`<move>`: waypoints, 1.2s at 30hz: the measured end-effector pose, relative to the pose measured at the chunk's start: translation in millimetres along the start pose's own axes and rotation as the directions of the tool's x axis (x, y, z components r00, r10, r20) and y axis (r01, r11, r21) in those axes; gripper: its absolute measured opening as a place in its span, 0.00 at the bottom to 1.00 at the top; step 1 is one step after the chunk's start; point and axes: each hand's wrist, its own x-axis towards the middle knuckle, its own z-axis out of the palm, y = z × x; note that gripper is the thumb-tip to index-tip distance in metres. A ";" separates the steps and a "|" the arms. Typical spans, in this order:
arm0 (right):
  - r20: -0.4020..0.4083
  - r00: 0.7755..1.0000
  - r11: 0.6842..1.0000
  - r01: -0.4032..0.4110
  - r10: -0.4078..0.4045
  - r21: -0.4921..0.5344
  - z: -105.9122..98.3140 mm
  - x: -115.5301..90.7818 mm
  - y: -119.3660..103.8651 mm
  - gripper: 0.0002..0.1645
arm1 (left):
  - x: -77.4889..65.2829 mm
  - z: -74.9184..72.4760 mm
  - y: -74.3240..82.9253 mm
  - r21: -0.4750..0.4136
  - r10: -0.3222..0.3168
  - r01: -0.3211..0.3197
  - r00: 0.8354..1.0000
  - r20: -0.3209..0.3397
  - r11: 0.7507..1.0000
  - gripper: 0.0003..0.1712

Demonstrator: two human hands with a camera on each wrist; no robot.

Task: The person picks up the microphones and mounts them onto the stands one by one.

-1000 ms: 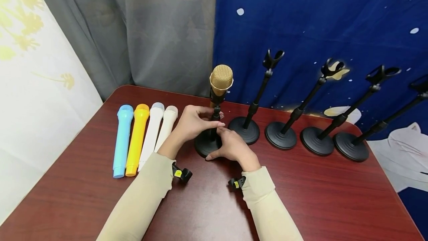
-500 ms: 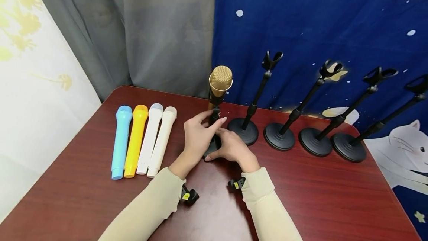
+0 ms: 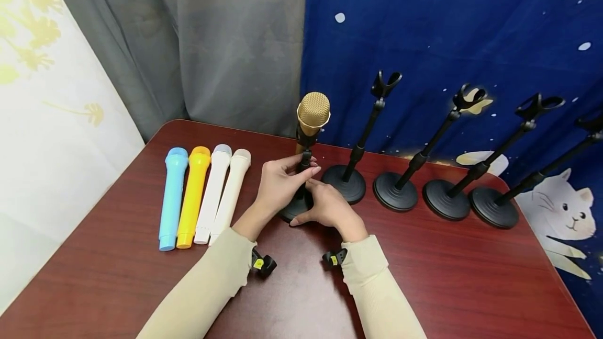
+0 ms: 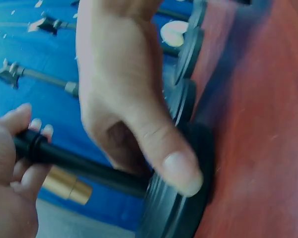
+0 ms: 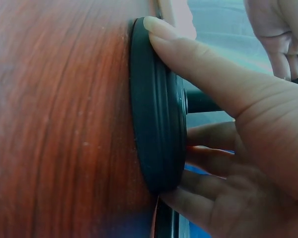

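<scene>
A gold microphone sits head-up in the clip of a black desk stand, whose round base rests on the table. My left hand pinches the stand's pole below the clip, thumb in front and fingers behind. Lower down, my right hand holds the base, its thumb on the near edge and its fingers spread around the far side. The left wrist view shows the microphone's gold handle end hanging beside the pole. Part of the base lies hidden behind both hands in the head view.
Left of the hands lie a blue microphone, a yellow microphone and two white microphones. Several black stands with bare clips, the nearest a stand, line the back right of the red-brown table. Curtains hang behind.
My left hand has turned about the pole, its wrist swinging right and toward me, then slightly back. My right hand and the stand have stayed in place.
</scene>
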 end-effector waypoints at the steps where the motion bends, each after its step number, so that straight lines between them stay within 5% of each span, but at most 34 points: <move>1: -0.001 1.000 1.000 0.001 -0.001 0.000 -0.1 -0.1 -0.1 0.52 | 1.8 -2.0 -1.9 -0.003 -0.008 0.008 1.000 0.030 1.000 0.15; 11: 0.002 1.000 1.000 -0.010 0.010 -0.009 -4.8 -1.6 1.9 0.48 | 17.9 -8.2 -6.6 -0.084 -0.068 0.092 0.965 0.252 0.992 0.13; 17: -0.004 1.000 1.000 -0.014 0.014 -0.001 -4.9 -0.2 3.6 0.48 | 22.9 -17.4 10.1 0.069 -0.116 0.100 0.942 0.315 0.993 0.16; 21: 0.025 1.000 1.000 -0.017 0.016 0.010 -4.8 -0.4 2.9 0.54 | 25.0 -36.0 21.0 0.212 -0.175 0.096 0.901 0.396 0.972 0.25; 24: 0.038 0.999 1.000 -0.017 0.016 0.024 -9.5 -2.9 1.5 0.56 | 24.9 -54.7 27.0 0.306 -0.250 0.105 0.838 0.485 0.946 0.30; 26: 0.031 1.000 0.999 -0.003 0.002 0.039 -16.0 -5.4 0.8 0.53 | 23.6 -67.9 31.5 0.389 -0.309 0.108 0.807 0.504 0.915 0.32; 28: 0.012 1.000 0.999 0.022 -0.022 0.048 -25.4 -9.0 0.2 0.49 | 21.8 -79.4 35.1 0.477 -0.366 0.117 0.801 0.473 0.871 0.31; 32: -0.046 0.998 0.990 0.044 -0.038 0.135 -48.9 -21.0 -0.1 0.41 | 16.0 -96.1 41.0 0.694 -0.484 0.196 0.840 0.246 0.693 0.31; 34: -0.100 0.995 0.981 0.034 -0.016 0.191 -59.9 -28.4 -0.3 0.36 | 13.4 -100.0 41.8 0.759 -0.525 0.243 0.838 0.150 0.604 0.31; 36: -0.186 0.982 0.974 0.019 0.024 0.225 -68.6 -35.5 0.1 0.30 | 11.7 -101.3 41.2 0.802 -0.557 0.254 0.823 0.115 0.541 0.32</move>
